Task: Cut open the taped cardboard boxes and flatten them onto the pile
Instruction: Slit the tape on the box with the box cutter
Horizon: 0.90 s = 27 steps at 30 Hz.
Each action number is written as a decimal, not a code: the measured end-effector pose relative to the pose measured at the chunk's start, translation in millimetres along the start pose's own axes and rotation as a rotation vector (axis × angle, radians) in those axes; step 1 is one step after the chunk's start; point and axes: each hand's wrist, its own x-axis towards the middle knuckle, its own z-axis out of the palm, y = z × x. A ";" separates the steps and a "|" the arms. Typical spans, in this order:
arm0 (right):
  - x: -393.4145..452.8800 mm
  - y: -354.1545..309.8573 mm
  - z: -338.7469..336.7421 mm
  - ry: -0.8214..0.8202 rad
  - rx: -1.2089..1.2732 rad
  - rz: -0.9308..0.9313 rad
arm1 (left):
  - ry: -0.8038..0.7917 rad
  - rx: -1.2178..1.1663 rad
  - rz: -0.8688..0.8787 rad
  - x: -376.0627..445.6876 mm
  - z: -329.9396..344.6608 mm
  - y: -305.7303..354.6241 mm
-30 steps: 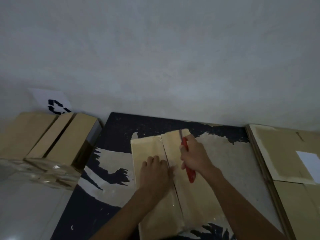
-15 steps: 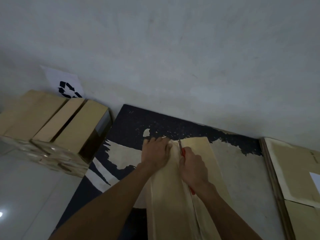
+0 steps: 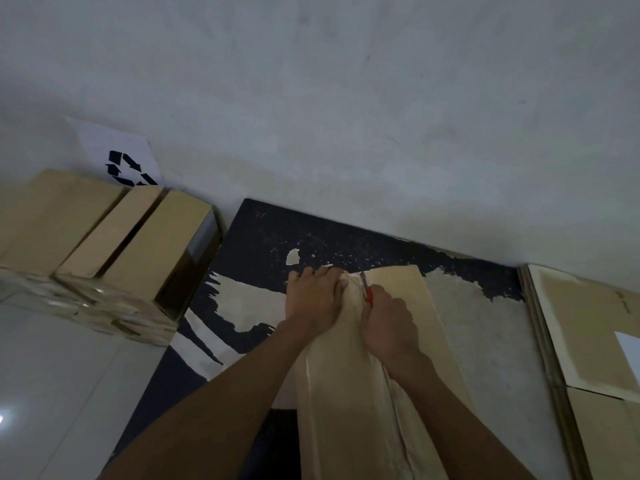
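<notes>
Cardboard box (image 3: 374, 393) lay on worn dark mat (image 3: 346, 244). Left hand (image 3: 313, 299) flat, fingers extended over far edge. Right hand (image 3: 389, 323) clenched around red cutter (image 3: 366, 292) at centre seam.

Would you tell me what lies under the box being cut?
The box rests on a dark worn mat; the mat directly beneath it is covered. Both hands hide its far end.

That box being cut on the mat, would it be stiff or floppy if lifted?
The cardboard box probably lifts light and fairly stiff: flat panels, plain cardboard. Its top seems to sag along the seam beside the left hand, so it may fold there. Glossy tape could be slippery.
</notes>
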 end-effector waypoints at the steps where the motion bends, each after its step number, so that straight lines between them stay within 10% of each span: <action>1: 0.8 -4.4 -3.3 -0.009 -0.021 0.008 | 0.003 0.005 -0.002 0.1 0.0 0.1; 27: -94.5 20.9 -21.1 -0.317 -0.273 0.102 | 0.015 -0.023 -0.013 0.1 3.1 1.8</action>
